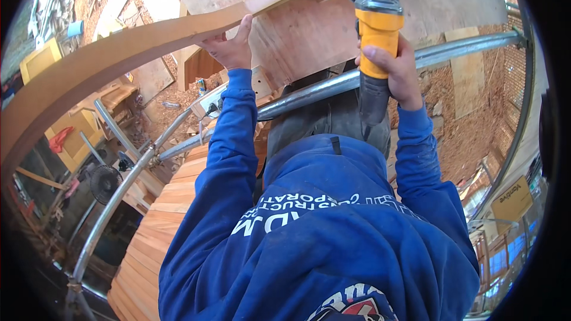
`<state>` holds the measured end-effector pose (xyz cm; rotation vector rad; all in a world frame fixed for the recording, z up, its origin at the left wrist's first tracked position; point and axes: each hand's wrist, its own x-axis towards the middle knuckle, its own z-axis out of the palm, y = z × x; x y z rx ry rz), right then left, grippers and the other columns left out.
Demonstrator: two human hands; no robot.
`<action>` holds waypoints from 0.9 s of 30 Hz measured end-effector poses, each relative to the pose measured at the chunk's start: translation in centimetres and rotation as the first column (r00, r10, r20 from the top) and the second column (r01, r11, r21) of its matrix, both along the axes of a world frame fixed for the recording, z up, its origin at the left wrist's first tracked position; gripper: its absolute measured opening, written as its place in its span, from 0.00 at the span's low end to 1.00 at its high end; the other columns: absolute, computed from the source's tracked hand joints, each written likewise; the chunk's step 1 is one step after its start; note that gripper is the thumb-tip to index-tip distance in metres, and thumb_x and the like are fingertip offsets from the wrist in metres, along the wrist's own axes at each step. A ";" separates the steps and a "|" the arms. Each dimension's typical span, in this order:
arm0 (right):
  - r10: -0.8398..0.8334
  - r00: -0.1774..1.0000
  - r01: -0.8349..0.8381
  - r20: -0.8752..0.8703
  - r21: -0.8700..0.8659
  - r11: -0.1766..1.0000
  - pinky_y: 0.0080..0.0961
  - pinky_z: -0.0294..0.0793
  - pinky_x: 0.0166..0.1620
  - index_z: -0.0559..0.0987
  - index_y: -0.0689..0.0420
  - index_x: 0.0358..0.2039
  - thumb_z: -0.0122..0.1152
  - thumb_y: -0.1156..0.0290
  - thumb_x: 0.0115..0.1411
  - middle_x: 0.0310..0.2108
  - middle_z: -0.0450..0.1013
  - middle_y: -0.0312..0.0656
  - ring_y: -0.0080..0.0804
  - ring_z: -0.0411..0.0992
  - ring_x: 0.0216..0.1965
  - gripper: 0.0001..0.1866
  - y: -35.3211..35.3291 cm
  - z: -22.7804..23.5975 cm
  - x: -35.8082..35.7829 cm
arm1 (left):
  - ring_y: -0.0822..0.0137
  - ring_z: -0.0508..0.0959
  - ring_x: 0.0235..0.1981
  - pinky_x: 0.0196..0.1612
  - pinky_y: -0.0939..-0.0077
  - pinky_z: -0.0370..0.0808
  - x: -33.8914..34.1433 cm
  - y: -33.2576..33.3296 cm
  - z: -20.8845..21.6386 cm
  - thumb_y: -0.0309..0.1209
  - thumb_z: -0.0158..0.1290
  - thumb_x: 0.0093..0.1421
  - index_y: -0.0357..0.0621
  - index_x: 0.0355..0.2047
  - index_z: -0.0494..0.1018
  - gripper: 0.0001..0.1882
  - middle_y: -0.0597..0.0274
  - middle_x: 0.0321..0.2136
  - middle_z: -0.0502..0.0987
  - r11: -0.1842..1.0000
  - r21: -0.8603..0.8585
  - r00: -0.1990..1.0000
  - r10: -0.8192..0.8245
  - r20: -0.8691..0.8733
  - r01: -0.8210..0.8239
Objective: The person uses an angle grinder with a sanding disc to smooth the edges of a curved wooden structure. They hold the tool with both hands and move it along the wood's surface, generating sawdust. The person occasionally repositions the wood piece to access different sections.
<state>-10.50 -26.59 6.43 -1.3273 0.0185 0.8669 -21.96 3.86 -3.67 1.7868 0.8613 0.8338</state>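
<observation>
My right hand is wrapped round the yellow and black body of an angle grinder. The tool stands head away from me, its grey gear head and dark disc at the far end, right by the long curved wooden piece. Whether the disc touches the wood, I cannot tell. My left hand grips the lower edge of that curved piece, thumb up against its face and the other fingers partly hidden behind it. The wood arcs from the far middle down to the left rim of the view.
A plywood sheet lies beyond my hands. Metal scaffold pipes cross in front of me and run down the left side. Below left are stacked wooden boards and a black fan. Wood shavings cover the ground.
</observation>
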 end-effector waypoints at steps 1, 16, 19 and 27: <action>-0.015 1.000 0.015 0.002 0.004 1.000 0.27 0.80 0.39 0.74 0.65 0.50 0.67 0.67 0.57 0.39 0.77 0.43 0.30 0.79 0.34 0.23 -0.7 0.0 -0.3 | 0.62 0.70 0.58 0.64 0.63 0.71 -0.1 -0.1 -0.5 0.18 0.73 0.44 0.43 0.68 0.41 0.61 0.53 0.58 0.64 1.000 -0.006 1.000 0.014 0.023 -0.014; -0.225 0.972 0.228 0.062 -0.050 0.972 0.25 0.78 0.41 0.77 0.64 0.46 0.69 0.62 0.56 0.37 0.78 0.40 0.27 0.78 0.33 0.23 -11.3 0.0 -2.7 | 0.54 0.80 0.36 0.40 0.60 0.81 2.3 4.7 6.6 0.60 0.57 0.60 0.29 0.57 0.59 0.44 0.43 0.39 0.75 0.995 -0.002 0.910 -0.091 0.404 0.101; -0.234 0.956 0.249 0.178 -0.066 0.966 0.24 0.78 0.40 0.77 0.64 0.45 0.68 0.59 0.57 0.36 0.78 0.41 0.26 0.78 0.34 0.24 -13.9 -0.3 -2.2 | 0.52 0.81 0.31 0.29 0.63 0.83 5.0 2.3 8.4 0.62 0.57 0.59 0.22 0.55 0.57 0.49 0.39 0.31 0.75 0.973 0.022 0.880 0.199 0.431 -0.231; -0.217 0.948 0.241 0.231 -0.080 0.967 0.24 0.78 0.37 0.75 0.65 0.50 0.66 0.57 0.58 0.38 0.77 0.41 0.25 0.77 0.33 0.27 -19.9 1.3 -4.0 | 0.54 0.82 0.28 0.31 0.62 0.85 10.5 2.1 19.1 0.54 0.63 0.59 0.21 0.47 0.67 0.41 0.43 0.36 0.76 0.982 0.180 0.969 0.007 0.246 -0.053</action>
